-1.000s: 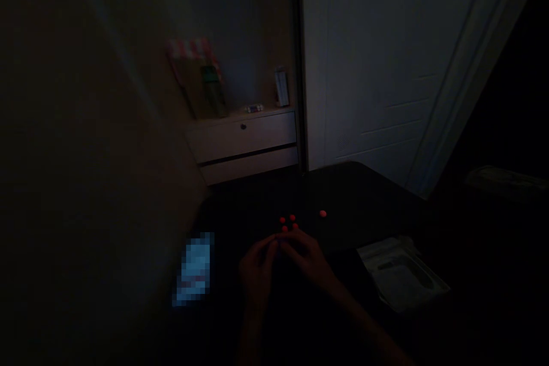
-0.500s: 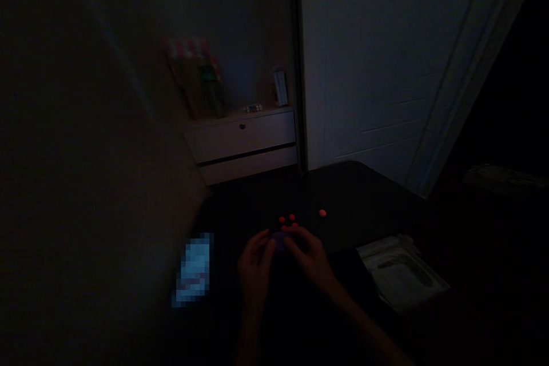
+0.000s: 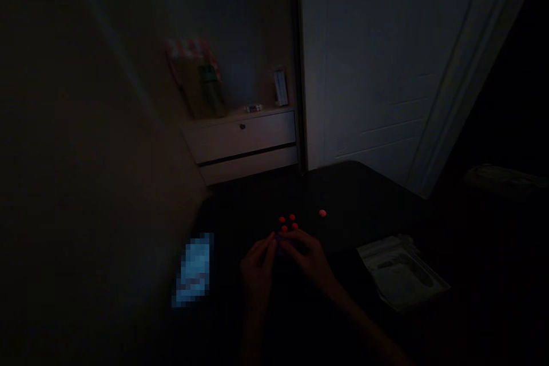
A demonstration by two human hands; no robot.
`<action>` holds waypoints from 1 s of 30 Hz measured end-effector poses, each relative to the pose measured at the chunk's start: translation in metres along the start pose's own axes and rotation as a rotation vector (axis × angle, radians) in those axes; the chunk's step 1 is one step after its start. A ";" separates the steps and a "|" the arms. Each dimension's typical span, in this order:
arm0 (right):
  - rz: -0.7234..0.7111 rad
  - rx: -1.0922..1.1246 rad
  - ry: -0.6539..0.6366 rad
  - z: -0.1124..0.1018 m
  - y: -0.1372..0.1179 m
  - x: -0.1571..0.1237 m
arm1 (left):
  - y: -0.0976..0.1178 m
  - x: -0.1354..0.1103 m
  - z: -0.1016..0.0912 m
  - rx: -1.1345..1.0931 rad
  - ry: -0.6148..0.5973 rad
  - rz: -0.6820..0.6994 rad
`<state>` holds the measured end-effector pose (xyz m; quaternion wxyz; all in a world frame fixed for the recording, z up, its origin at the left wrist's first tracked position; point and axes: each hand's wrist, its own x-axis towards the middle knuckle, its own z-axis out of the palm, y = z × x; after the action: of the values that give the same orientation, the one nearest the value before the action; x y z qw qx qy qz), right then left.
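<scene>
In dim light, my left hand (image 3: pixel 258 263) and my right hand (image 3: pixel 309 254) meet over the dark table. Both sets of fingers pinch a small purple lump (image 3: pixel 279 245), perhaps soft clay; its exact shape is too dark to make out. Just beyond the fingertips lie several small red balls (image 3: pixel 282 220) in a close group. A lighter, pinkish-red ball (image 3: pixel 322 213) sits apart from them, farther to the right.
The dark tabletop (image 3: pixel 343 189) reaches toward a white drawer unit (image 3: pixel 249 140) and a pale door (image 3: pixel 364 68). A flat, pale packet (image 3: pixel 403 274) lies at right. Lower left glows a pixelated screen-like patch (image 3: pixel 194 269). On the shelf stands a green-capped bottle (image 3: pixel 210 86).
Fingers of both hands have drawn closer together around the purple lump, and less of it shows. My left hand has shifted slightly right. The red balls have stayed in place.
</scene>
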<state>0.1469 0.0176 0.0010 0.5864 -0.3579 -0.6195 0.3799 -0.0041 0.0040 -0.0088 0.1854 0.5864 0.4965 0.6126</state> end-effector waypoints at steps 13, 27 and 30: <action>0.076 0.052 0.012 0.002 0.000 -0.001 | -0.002 0.000 -0.001 -0.036 -0.100 0.022; 0.072 0.061 0.055 0.004 0.001 -0.002 | -0.002 0.001 -0.002 -0.143 -0.073 -0.066; 0.075 0.049 0.060 0.003 0.001 -0.002 | 0.000 0.000 -0.004 -0.118 -0.103 -0.052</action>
<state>0.1440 0.0162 -0.0004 0.5986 -0.3777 -0.5783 0.4057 -0.0075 0.0028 -0.0075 0.2606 0.5923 0.4644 0.6046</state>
